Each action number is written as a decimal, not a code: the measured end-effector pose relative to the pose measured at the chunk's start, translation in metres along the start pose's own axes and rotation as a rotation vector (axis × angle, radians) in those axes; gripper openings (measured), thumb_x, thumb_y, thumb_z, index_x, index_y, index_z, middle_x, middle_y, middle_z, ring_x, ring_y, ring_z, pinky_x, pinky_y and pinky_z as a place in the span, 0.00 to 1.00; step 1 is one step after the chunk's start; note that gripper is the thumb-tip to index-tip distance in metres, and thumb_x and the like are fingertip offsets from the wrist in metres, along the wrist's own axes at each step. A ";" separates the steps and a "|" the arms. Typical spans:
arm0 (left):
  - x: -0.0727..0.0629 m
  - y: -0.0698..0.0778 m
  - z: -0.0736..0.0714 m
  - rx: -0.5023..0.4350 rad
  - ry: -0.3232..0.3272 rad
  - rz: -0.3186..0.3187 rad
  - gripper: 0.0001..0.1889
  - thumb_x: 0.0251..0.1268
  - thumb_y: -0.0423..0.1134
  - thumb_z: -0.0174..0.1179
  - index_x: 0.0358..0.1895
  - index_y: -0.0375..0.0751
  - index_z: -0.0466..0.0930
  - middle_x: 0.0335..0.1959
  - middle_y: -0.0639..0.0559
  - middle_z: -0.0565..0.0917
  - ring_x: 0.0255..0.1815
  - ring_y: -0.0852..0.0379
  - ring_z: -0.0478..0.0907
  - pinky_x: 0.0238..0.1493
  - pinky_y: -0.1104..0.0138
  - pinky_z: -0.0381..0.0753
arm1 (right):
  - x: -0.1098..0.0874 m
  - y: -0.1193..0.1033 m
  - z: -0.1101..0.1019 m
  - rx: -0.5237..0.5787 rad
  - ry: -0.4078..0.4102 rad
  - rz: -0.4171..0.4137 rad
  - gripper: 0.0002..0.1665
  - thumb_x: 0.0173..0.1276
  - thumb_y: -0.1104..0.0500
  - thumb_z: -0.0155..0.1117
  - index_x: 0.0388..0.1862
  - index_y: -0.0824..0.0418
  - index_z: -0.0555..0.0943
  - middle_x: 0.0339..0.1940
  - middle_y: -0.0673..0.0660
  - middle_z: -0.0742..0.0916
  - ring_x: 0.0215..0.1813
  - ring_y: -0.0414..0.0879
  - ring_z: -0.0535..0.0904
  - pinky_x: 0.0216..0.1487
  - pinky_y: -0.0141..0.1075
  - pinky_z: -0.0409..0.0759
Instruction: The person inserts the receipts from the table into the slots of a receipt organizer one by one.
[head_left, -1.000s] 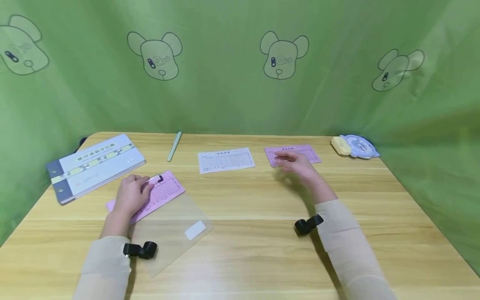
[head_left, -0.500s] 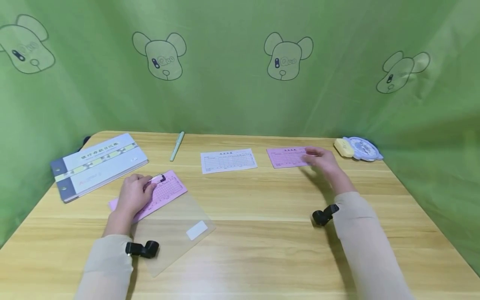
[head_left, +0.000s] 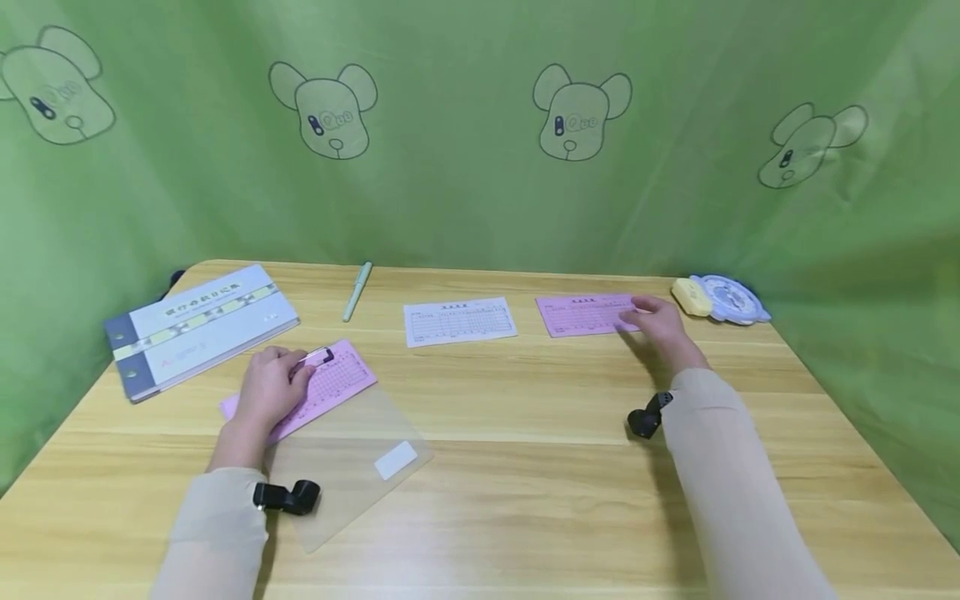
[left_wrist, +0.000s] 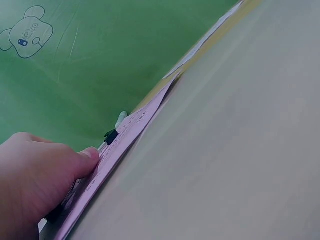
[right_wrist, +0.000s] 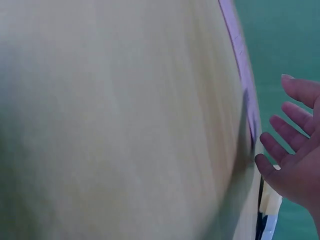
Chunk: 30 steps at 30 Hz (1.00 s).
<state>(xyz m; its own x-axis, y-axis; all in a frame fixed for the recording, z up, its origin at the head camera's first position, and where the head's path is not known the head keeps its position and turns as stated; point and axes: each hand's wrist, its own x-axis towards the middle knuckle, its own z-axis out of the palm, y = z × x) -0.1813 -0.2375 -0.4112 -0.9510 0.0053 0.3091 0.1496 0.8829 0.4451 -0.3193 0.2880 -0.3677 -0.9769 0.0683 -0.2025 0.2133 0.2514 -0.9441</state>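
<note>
My left hand [head_left: 266, 387] grips the metal clip [head_left: 317, 357] of a clear clipboard [head_left: 348, 475] at the table's left. Beneath the clip lies a pink printed form [head_left: 337, 379]. In the left wrist view the thumb [left_wrist: 90, 155] presses by the clip; the other fingers' grip is mostly hidden. My right hand [head_left: 660, 325] is over the right end of a second pink form [head_left: 585, 315] at the back right. Its fingers are spread and relaxed in the right wrist view, holding nothing. Between the pink forms lies a white printed form [head_left: 460, 322].
A blue-and-white ledger book [head_left: 202, 329] lies at the back left, beside a mint-green pen [head_left: 357, 292]. A yellow block [head_left: 691, 297] and a blue round object [head_left: 727, 298] stand at the back right. A green curtain [head_left: 450, 208] hangs behind the table [head_left: 525, 500].
My right hand has moved to the right across the second pink form, from its left end to its right end. The left hand stays on the clip. The head view has shifted slightly.
</note>
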 end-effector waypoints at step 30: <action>0.003 -0.001 0.000 0.013 0.004 0.002 0.18 0.58 0.36 0.52 0.47 0.25 0.72 0.38 0.34 0.71 0.42 0.40 0.64 0.46 0.51 0.62 | 0.008 0.009 0.003 -0.672 -0.060 -0.013 0.49 0.57 0.45 0.56 0.62 0.77 0.48 0.60 0.75 0.57 0.61 0.67 0.49 0.59 0.53 0.47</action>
<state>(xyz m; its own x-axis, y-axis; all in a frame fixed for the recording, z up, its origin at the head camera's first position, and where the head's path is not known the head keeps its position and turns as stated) -0.1840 -0.2387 -0.4112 -0.9497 0.0050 0.3131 0.1476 0.8891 0.4333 -0.3257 0.2874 -0.3784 -0.9743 0.0124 -0.2249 0.1449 0.7991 -0.5834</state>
